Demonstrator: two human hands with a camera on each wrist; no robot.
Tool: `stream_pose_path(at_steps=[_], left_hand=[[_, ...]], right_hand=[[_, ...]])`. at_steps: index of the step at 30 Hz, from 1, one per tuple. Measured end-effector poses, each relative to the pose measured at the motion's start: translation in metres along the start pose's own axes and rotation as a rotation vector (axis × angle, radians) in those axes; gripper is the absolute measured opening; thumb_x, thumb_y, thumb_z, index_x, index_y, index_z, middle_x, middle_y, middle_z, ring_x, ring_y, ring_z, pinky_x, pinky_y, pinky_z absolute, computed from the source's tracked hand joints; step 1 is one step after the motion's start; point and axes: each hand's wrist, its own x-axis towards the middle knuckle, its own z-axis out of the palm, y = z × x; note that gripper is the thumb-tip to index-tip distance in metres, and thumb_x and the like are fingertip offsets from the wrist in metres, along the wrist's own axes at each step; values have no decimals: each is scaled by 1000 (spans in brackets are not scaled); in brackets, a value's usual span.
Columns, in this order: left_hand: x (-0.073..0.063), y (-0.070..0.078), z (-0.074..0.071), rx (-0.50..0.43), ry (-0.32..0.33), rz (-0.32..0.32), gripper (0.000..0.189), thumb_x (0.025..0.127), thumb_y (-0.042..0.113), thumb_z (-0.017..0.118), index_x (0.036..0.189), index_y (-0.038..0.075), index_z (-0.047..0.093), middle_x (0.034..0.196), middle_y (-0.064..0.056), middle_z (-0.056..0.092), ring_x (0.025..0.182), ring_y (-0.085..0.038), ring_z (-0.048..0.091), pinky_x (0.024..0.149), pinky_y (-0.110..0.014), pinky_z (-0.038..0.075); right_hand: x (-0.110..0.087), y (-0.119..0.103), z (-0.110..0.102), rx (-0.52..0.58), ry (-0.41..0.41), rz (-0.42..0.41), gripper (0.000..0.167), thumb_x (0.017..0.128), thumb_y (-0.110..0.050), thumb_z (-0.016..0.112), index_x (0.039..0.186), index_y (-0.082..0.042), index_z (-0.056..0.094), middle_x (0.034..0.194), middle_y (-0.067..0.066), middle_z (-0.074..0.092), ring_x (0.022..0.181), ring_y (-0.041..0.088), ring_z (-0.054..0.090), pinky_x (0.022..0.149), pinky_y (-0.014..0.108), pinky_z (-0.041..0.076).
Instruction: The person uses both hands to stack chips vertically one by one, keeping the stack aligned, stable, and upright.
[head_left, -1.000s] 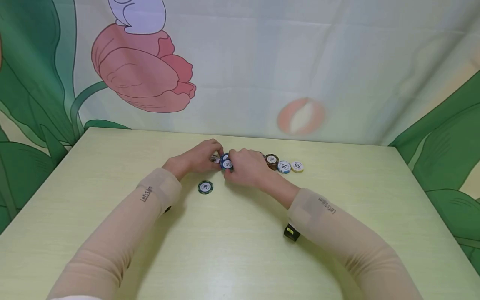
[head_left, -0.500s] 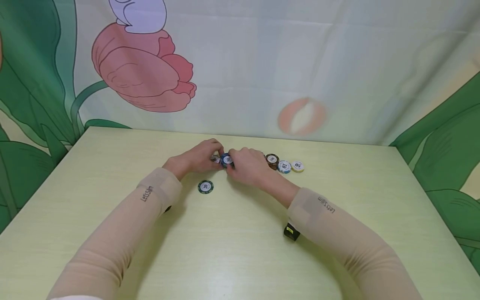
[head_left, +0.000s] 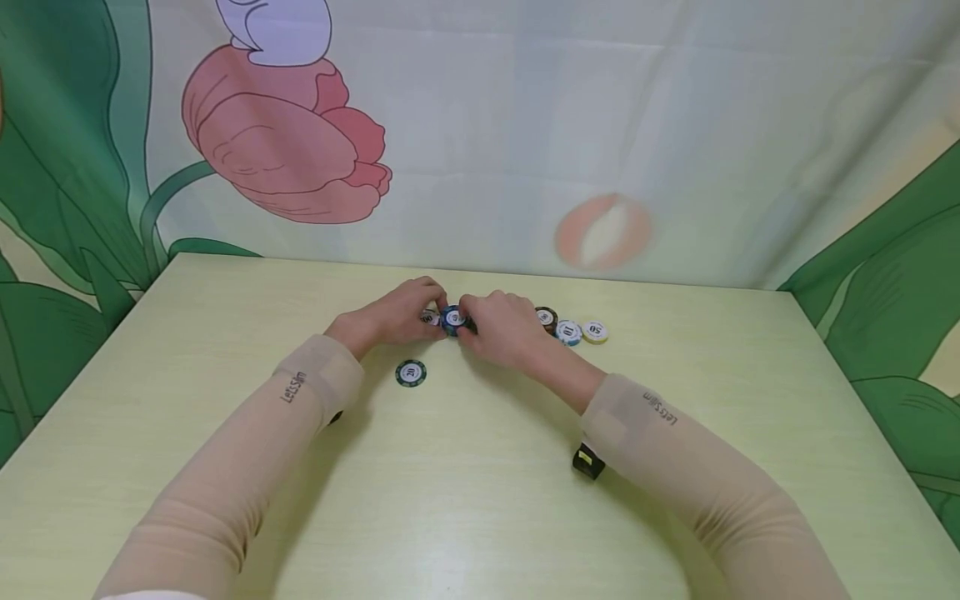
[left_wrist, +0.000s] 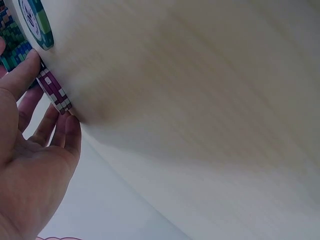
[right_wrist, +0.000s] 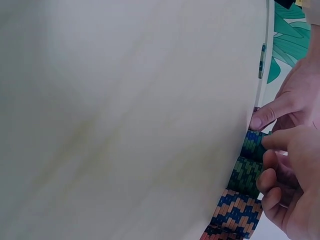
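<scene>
A stack of blue poker chips [head_left: 453, 320] stands between my two hands at the back of the table. My left hand [head_left: 397, 313] holds its left side with thumb and index finger. From the right, my right hand [head_left: 504, 328] has its bent thumb and finger at the same stack. Purple-and-white chips [left_wrist: 55, 90] lie under the left hand's fingers, beside the blue ones. In the right wrist view, a green stack [right_wrist: 246, 176] adjoins the blue stack [right_wrist: 253, 144]; the right hand covers most of it in the head view.
The row goes on rightward with a blue-and-orange stack [right_wrist: 237, 212], brown-black chips [head_left: 547, 319], light-blue chips [head_left: 568, 332] and yellow chips [head_left: 596, 332]. One green chip marked 20 [head_left: 411, 373] lies nearer the front. A patterned curtain [head_left: 480, 150] hangs behind the table.
A blue chip held low in front of the blue stack a second ago now sits in line on it. The right hand has since shifted slightly right; the left hand stays put.
</scene>
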Motion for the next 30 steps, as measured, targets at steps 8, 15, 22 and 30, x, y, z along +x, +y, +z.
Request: stream_pose_path(at_steps=[8, 15, 22, 30], left_hand=[[0, 1, -1, 6, -1, 5, 26, 93, 11, 77, 111, 1, 61, 138, -20, 51, 125, -34, 46, 112, -46, 35], [0, 0, -1, 4, -2, 2, 27, 94, 13, 76, 112, 1, 61, 139, -20, 50, 126, -35, 45, 113, -47, 35], [0, 1, -1, -1, -5, -7, 27, 94, 13, 77, 112, 1, 61, 140, -20, 50, 126, -34, 45, 113, -46, 35], [0, 0, -1, 0, -12, -34, 29, 94, 14, 76, 115, 0, 61, 142, -20, 49, 128, -35, 44, 114, -47, 34]], right_hand=[[1, 0, -2, -7, 3, 11, 19, 100, -30, 68, 109, -14, 71, 81, 1, 67, 64, 19, 58, 50, 36, 48], [2, 1, 1, -14, 5, 15, 20, 101, -32, 68, 110, -14, 70, 84, 2, 69, 64, 18, 59, 50, 34, 48], [3, 0, 0, -9, -6, 36, 21, 102, -31, 68, 111, -14, 70, 88, 2, 71, 66, 18, 61, 52, 35, 50], [-2, 2, -3, 44, 17, 42, 25, 100, -33, 69, 114, -13, 71, 86, 2, 72, 62, 16, 60, 50, 32, 47]])
